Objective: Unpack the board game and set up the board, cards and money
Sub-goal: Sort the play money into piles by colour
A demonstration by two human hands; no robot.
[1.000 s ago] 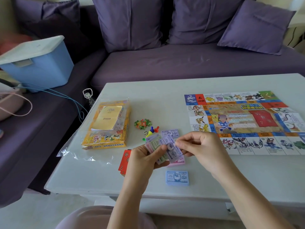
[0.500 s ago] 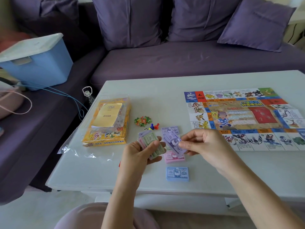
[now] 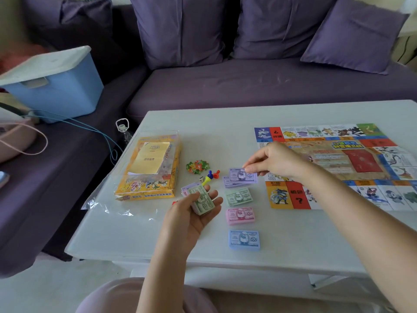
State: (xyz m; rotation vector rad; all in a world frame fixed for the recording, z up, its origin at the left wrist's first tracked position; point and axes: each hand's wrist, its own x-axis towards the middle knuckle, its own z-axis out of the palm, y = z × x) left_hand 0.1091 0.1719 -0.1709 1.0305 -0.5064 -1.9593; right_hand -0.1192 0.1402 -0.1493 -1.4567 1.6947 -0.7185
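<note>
Money piles number four beside one board.

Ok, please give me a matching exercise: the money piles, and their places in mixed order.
1 purple paper banknote pile
2 pink paper banknote pile
3 blue paper banknote pile
4 green-topped banknote bundle

a held in the left hand
b nearest the white table's front edge
c top note pinched by the right hand
d between green pile and blue pile

Pairs: 1-c, 2-d, 3-b, 4-a
</note>
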